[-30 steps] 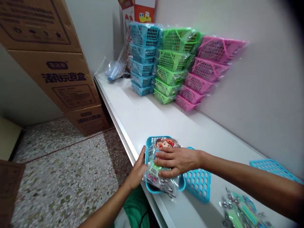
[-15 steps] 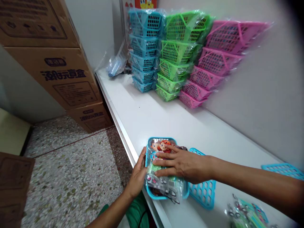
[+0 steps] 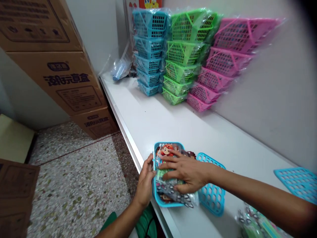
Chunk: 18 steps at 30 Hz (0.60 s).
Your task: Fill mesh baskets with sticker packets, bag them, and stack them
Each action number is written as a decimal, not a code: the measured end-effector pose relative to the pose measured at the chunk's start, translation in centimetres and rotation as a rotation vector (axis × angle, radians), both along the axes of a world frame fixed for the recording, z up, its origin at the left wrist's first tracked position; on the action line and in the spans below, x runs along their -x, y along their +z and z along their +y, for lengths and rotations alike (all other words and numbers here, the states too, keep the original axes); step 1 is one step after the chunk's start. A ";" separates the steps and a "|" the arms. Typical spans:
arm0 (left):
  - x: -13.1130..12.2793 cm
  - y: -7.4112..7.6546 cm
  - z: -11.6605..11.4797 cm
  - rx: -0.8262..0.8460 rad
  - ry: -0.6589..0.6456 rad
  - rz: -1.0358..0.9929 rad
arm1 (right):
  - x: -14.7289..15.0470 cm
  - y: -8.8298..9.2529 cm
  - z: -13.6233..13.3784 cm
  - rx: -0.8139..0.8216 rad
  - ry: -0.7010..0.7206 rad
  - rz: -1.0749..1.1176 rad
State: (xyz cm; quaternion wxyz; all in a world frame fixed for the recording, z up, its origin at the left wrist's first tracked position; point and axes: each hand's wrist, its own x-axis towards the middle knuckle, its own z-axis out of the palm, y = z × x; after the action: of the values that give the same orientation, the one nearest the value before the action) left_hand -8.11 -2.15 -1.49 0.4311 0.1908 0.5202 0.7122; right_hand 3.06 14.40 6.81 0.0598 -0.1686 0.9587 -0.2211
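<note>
My left hand (image 3: pixel 144 183) grips the left side of a small blue plastic basket (image 3: pixel 170 143), with the thumb at its rim and the fingers along the outer wall. My right hand (image 3: pixel 188 172) lies spread over clear packets (image 3: pixel 168 183) in the basket, palm down. These packets show cartoon figures and green strips, with dark loop shapes at their near end. The near end overhangs the basket's right side. Part of the contents is hidden under my right hand. A perforated blue panel (image 3: pixel 214 200) lies beside the basket, partly under my right wrist.
Wrapped stacks of blue baskets (image 3: pixel 150 46), green baskets (image 3: pixel 184 53) and pink baskets (image 3: pixel 230 62) stand along the wall. More packets (image 3: pixel 257 221) and another blue panel (image 3: pixel 297 180) lie at right. Cardboard boxes (image 3: pixel 66 79) rise beyond the white table's (image 3: pixel 153 119) left edge.
The packets under my right hand have shifted and turned in the basket, with the printed figures moving slightly left. My right hand's thumb now shows at the near side. My left hand stays at the basket.
</note>
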 end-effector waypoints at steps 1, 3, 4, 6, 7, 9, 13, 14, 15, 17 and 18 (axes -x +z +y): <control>-0.1 0.0 0.0 0.011 0.009 0.035 | 0.2 -0.2 -0.2 -0.046 0.011 0.030; -0.4 0.0 0.1 0.049 0.034 0.132 | 0.3 -0.3 -1.0 -0.124 -0.014 0.097; -0.7 0.0 0.1 0.070 0.047 0.175 | 0.1 -0.3 -1.5 -0.160 -0.044 0.131; -1.4 0.1 -0.1 0.102 0.077 0.221 | -1.0 0.0 -2.6 -0.219 -0.150 0.209; -1.9 0.1 -0.3 0.110 0.092 0.226 | -1.9 0.0 -3.3 -0.241 -0.265 0.255; -3.1 0.1 -0.7 0.118 0.119 0.218 | -4.3 -0.3 -4.7 -0.262 -0.662 0.331; -5.6 0.0 -2.0 0.157 0.102 0.251 | -8.2 -2.2 -7.7 -0.120 -1.345 0.147; -6.1 0.0 -2.2 0.174 0.080 0.286 | -8.5 -2.7 -8.5 -0.083 -1.362 0.092; -6.6 -0.1 -2.5 0.189 0.055 0.325 | -8.4 -3.1 -9.1 -0.061 -1.346 0.065; -7.2 -0.3 -2.8 0.203 0.016 0.393 | -7.6 -3.6 -10.0 -0.036 -1.290 0.092; -7.3 -0.3 -2.9 0.207 0.006 0.419 | -7.0 -3.7 -10.2 -0.015 -1.257 0.117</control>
State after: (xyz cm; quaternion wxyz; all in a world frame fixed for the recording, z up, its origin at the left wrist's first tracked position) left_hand -0.77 -5.09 -1.83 0.3288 0.2874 0.6692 0.6012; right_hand 10.03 4.22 3.14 -0.1326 0.4154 0.8779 -0.1980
